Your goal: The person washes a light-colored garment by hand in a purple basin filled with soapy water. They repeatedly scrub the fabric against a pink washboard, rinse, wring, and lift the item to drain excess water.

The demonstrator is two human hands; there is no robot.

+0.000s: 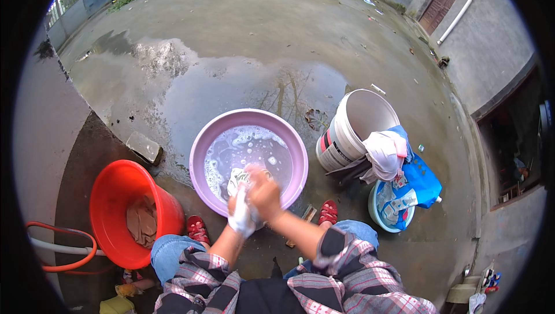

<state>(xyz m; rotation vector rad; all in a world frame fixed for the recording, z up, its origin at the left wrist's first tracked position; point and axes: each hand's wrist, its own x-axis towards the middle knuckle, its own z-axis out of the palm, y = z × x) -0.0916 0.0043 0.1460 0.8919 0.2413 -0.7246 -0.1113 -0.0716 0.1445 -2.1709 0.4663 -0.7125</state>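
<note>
A purple plastic basin of soapy water stands on the wet ground between my feet. At its near rim my left hand is closed on a wet, light-coloured cloth. White lather or a fold of cloth covers much of that hand, and I cannot tell which. My right hand, blurred by motion, presses against the left hand and the cloth with its fingers curled. Its fingertips are hidden, and part of the cloth lies below and beyond the knuckles, over the water.
A red tub at left holds brown cloth. Right of the basin, a tilted white bucket has laundry over its rim. A small pale basin holds a blue detergent bag. A brick and a hose lie at left.
</note>
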